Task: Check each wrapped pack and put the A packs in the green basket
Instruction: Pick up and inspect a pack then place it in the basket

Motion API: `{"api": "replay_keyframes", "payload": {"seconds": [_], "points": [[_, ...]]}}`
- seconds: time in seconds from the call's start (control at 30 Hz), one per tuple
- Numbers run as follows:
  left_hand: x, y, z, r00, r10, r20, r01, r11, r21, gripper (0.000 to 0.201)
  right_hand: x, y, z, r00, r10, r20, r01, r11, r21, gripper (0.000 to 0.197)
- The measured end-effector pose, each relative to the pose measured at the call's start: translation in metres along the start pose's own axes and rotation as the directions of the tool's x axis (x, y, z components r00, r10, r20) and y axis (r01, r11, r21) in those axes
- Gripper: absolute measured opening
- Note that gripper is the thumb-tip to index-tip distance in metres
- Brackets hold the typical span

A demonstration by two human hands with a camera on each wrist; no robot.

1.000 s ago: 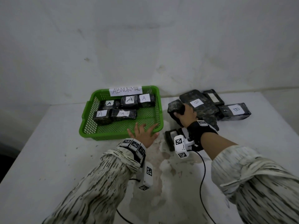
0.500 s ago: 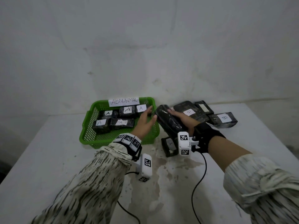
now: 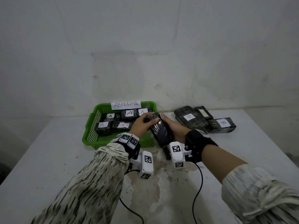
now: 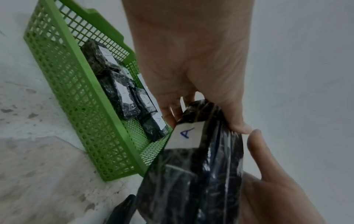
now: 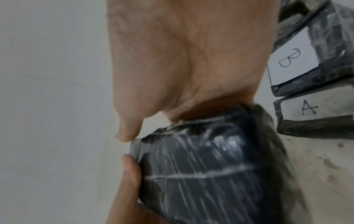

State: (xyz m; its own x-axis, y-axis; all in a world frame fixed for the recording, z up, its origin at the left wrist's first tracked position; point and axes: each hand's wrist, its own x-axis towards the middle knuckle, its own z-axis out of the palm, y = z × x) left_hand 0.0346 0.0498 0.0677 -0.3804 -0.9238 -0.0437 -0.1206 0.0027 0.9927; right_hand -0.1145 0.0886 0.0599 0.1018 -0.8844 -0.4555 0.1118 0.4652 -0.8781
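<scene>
Head view — pack between both hands' grip

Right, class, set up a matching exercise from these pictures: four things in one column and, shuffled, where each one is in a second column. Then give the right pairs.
Things
1. held pack
2. ABNORMAL sign
3. B packs
4. green basket

Places
a. on the table, right of the hands
b. between the left hand and right hand
c. on the table, left of the hands
d. on the basket's far rim

Pairs: 1-b, 2-d, 3-a, 4-c
</scene>
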Motion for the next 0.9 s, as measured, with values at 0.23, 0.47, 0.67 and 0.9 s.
{"api": "replay_keyframes", "payload": {"seconds": [0.23,0.47,0.67,0.9], "points": [[-0.002,0.001,-0.001,0.999,-0.024,0.022,0.026,0.995,-0.101,0.049,-0.001,0.001,0.015,0.976,-0.211,-0.051,0.208,0.976,-0.059,0.049],[0.001,-0.002,-0.003,0.997,-0.072,-0.023,0.067,0.981,-0.185,0.049,0.007,0.004,0.018,0.954,-0.278,-0.109,0.271,0.959,-0.08,0.051],[0.003,0.002,-0.007,0.996,-0.045,-0.071,0.034,0.989,-0.147,0.049,0.006,0.002,0.021,0.968,-0.248,-0.044,0.249,0.968,0.035,0.041],[0.001,0.002,-0.003,0.998,-0.063,-0.03,0.056,0.981,-0.188,0.053,0.01,0.0,0.02,0.968,-0.237,-0.083,0.243,0.967,0.077,0.043]]}}
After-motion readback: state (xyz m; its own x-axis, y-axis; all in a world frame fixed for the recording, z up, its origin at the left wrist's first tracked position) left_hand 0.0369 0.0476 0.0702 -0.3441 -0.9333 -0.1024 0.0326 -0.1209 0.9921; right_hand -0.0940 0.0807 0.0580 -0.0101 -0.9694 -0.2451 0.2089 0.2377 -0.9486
